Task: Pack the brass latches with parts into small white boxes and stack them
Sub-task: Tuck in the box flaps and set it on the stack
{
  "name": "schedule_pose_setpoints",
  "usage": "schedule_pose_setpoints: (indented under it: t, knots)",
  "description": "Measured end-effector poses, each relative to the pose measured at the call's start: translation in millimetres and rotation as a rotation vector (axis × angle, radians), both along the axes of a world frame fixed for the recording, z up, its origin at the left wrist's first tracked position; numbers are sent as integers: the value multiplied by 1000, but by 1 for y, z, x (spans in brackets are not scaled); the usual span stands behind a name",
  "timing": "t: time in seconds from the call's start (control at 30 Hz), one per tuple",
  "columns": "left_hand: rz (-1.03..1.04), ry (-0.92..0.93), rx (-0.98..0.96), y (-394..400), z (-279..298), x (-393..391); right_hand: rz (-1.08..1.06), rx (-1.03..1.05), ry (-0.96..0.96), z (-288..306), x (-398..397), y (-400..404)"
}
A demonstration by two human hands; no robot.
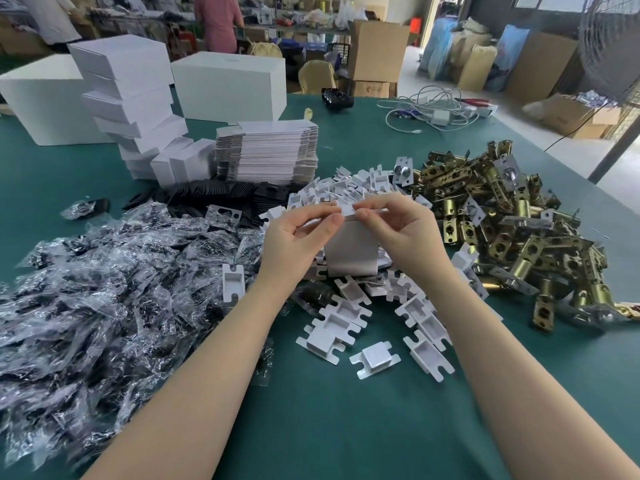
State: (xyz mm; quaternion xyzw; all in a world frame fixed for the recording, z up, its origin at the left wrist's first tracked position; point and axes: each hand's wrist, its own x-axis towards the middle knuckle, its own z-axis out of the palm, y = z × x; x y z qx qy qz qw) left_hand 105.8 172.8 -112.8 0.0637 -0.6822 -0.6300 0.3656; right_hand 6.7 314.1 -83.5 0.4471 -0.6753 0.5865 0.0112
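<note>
Two hands point(294, 237), one small white box point(351, 251) (held upright).

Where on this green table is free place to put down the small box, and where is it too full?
Bare green cloth lies near the table edge, between the forearms, below the white inserts. Another bare strip lies far left, between the large white box and the plastic bags. It is crowded in the middle and right: inserts, brass latches, flat cartons.
</note>
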Motion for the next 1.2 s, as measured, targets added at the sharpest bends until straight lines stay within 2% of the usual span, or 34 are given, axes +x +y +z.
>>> schedule_pose_setpoints:
  t: [0.13,0.23,0.3,0.37,0.47,0.53,0.6,0.63,0.77,0.9,1.0,1.07,1.2]
  knots:
    - [14,-8,-9,1,-1,-1,-114,73,379,-5,-6,8]
    - [15,-37,-108,1,2,1,-125,164,499,-8,-11,16]
    - [-2,-147,-269,-1,8,3,-102,173,447,-7,-11,17]
    - [14,-267,-432,-3,19,3,-84,164,290,-7,-6,15]
    - [103,-311,-549,-5,46,1,-141,-19,17,-13,4,12]
    - [191,-254,-450,-21,77,5,-259,-112,-16,-20,7,16]
    - [282,-182,-226,-56,112,14,-330,-90,45,-27,8,21]
    - [341,-198,-175,-77,129,20,-343,-68,75,-31,9,23]
    - [514,-451,-283,-167,167,45,-360,20,155,-38,10,26]
    - [658,-829,-463,-242,149,64,-338,54,190,-41,12,29]
    - [724,-1006,-611,-284,122,77,-324,53,159,-44,10,29]
    - [784,-1061,-739,-301,101,83,-330,57,133,-46,8,30]
    - [873,-966,-860,-328,55,89,-347,72,124,-48,5,31]
